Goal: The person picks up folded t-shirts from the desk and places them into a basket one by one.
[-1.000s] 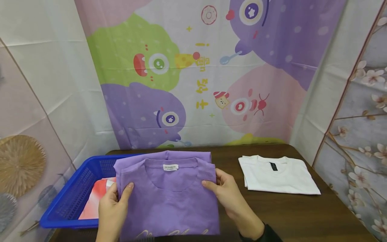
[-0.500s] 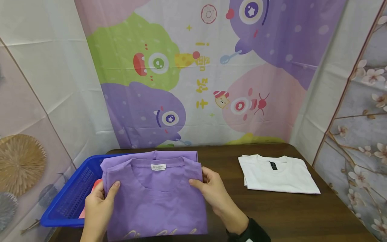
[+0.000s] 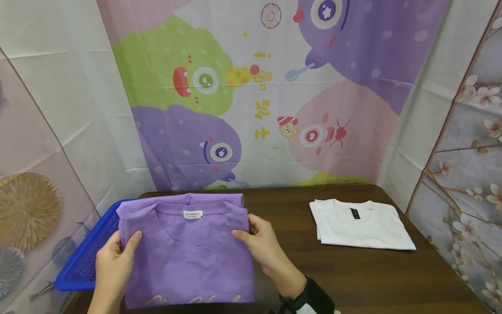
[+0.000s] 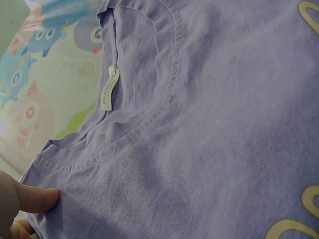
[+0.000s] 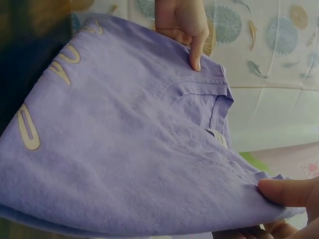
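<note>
Both hands hold a folded purple T-shirt [image 3: 192, 257] by its two sides near the shoulders. My left hand [image 3: 117, 259] pinches its left edge, thumb on the front. On the opposite edge my right hand [image 3: 264, 246] pinches the cloth the same way, fingers behind. The neckline with a white label [image 3: 192, 214] faces up, and pale script lettering runs along the bottom fold. In the left wrist view the left thumb [image 4: 37, 199] presses on the purple cloth; in the right wrist view the right thumb [image 5: 284, 192] does likewise. The shirt overlaps much of a blue basket [image 3: 78, 261].
A folded white T-shirt [image 3: 361, 226] with a black neck label lies on the right of the dark wooden table [image 3: 290, 209]. The basket stands at the table's left. A cartoon-printed curtain [image 3: 251, 174] hangs behind, and patterned cloths flank both sides.
Both hands have carried the purple T-shirt leftward, across more of the blue basket. The red-and-white cloth seen in the basket earlier is now hidden behind it. The white T-shirt stays put.
</note>
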Available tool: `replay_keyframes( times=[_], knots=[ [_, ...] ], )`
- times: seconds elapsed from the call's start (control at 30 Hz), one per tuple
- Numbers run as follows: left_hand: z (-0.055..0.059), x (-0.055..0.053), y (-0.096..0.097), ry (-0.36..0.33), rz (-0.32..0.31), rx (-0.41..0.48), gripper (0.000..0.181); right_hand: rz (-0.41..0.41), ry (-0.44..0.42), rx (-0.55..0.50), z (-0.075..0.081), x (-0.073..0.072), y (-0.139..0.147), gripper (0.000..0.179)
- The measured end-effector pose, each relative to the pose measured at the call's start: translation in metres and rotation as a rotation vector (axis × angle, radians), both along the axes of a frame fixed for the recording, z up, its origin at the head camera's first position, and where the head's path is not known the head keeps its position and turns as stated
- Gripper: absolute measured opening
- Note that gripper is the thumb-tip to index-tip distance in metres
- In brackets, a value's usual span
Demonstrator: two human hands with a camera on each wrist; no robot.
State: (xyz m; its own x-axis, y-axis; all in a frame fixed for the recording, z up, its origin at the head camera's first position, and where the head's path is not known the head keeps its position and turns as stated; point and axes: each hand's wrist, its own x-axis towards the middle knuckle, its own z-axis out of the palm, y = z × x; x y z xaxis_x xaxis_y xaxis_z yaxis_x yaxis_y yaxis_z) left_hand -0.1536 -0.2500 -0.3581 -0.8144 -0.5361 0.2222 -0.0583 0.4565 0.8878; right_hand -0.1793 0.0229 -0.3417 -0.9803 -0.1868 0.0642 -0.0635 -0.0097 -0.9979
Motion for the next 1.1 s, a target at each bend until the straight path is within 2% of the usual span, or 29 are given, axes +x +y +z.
replay_keyframes(
  times=[0.3,0.5,0.7,0.83,0.97,1.1],
  knots=[
    [0.010,-0.001,-0.012,0.002,0.022,-0.014,0.028,0.003,0.031,0.001,0.006,-0.002,-0.012,0.031],
    [0.020,-0.002,-0.022,0.014,0.034,0.023,0.025,0.020,0.063,-0.005,0.011,-0.003,-0.021,0.031],
    [0.027,-0.002,-0.031,0.049,0.055,0.054,0.005,0.028,0.076,-0.014,0.014,-0.003,-0.030,0.031],
    [0.030,-0.003,-0.036,0.107,0.068,0.087,0.020,0.041,0.092,-0.030,0.017,-0.004,-0.035,0.030],
    [0.034,-0.004,-0.042,0.183,0.052,0.184,0.024,0.059,0.103,-0.037,0.020,-0.004,-0.041,0.030],
    [0.038,-0.004,-0.047,0.326,0.029,0.283,0.026,0.068,0.119,-0.038,0.022,-0.004,-0.046,0.030]
  ],
)
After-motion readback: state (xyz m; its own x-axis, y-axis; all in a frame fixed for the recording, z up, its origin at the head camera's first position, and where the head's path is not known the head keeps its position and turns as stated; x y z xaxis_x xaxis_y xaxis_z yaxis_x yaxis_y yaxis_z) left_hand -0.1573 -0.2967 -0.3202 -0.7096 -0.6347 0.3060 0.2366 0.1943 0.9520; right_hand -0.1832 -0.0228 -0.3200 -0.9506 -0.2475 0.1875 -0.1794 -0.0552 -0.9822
